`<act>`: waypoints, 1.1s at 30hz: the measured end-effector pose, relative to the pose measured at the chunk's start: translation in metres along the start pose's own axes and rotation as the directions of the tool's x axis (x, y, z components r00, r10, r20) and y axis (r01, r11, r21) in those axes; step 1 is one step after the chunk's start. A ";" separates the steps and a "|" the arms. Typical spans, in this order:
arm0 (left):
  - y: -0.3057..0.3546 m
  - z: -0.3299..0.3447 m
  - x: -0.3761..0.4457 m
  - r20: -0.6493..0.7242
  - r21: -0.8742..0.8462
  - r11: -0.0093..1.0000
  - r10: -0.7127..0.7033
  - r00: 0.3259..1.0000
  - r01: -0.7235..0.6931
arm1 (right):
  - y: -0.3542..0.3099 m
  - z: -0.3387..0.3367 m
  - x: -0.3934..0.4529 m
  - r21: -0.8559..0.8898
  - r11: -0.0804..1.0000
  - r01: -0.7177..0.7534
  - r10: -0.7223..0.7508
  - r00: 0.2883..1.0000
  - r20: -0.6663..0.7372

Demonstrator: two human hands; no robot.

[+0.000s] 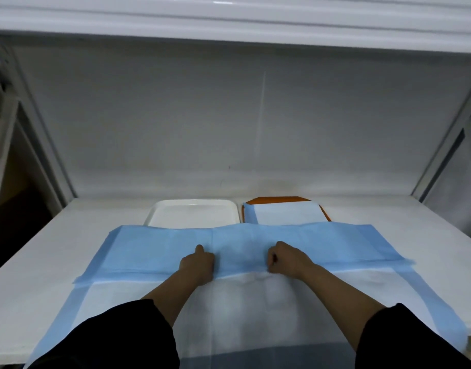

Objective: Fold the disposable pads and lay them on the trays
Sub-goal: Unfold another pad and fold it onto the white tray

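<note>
A large disposable pad (255, 302) lies spread across the white desk (428, 235), reaching from its near edge toward the back. Its white, quilted middle faces up on the near half, with a blue border down the left and right sides, while the far part has been turned over toward the person so that its plain blue back shows as a wide band running left to right, with faint upright creases. The free edge of that blue band lies across the white face, and both hands sit right on it near the middle. The left hand (198, 265) has its fingers curled under, thumb pointing away, and rests on the blue layer just left of the centre crease; whether it pinches the sheet cannot be told. The right hand (287, 259) is likewise curled, knuckles up, and its fingers seem to pinch the blue layer near its edge. Behind the pad, touching its far fold, a white tray (194, 213) stands on the left, and an orange tray (279, 200) beside it on the right carries a smaller folded pad (285, 214), white with a blue strip at its left.
</note>
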State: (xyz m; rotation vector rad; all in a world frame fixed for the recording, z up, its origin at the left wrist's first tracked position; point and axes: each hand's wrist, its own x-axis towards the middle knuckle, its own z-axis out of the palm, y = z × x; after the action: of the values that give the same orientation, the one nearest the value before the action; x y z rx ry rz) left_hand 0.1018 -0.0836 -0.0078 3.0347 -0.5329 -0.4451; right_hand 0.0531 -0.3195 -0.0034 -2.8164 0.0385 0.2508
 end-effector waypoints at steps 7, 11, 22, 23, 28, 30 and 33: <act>0.006 -0.010 -0.009 0.015 -0.221 0.975 0.010 1.000 -0.006 | -0.012 -0.030 -0.012 -0.006 0.999 -0.043 0.041 0.985 -0.165; 0.008 -0.019 -0.008 -0.199 -0.241 0.970 -0.087 0.976 0.037 | -0.018 -0.050 -0.008 0.002 0.997 -0.078 0.075 0.955 -0.288; -0.010 -0.099 0.026 -0.451 -0.409 0.911 -0.254 0.856 0.055 | -0.026 -0.092 0.022 -0.004 1.000 -0.021 0.017 0.898 -0.439; -0.011 -0.108 0.031 -0.480 -0.390 0.919 -0.254 0.840 0.055 | -0.025 -0.096 0.029 -0.017 1.000 -0.024 0.014 0.891 -0.454; -0.019 -0.134 0.059 -0.564 -0.373 0.928 -0.220 0.796 -0.008 | -0.024 -0.113 0.066 -0.071 0.996 -0.050 0.005 0.846 -0.534; -0.024 -0.137 0.072 -0.571 -0.385 0.922 -0.208 0.794 -0.035 | -0.024 -0.119 0.084 -0.063 0.996 -0.066 0.020 0.835 -0.550; -0.032 -0.136 0.093 -0.578 -0.396 0.912 -0.155 0.801 -0.109 | -0.027 -0.125 0.115 -0.043 0.996 -0.077 0.041 0.835 -0.548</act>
State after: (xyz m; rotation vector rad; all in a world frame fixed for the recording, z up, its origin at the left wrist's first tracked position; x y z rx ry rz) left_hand 0.2343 -0.0876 0.0943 2.5502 -0.3012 0.3744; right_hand 0.1885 -0.3329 0.1014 -2.8514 0.2488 -0.5620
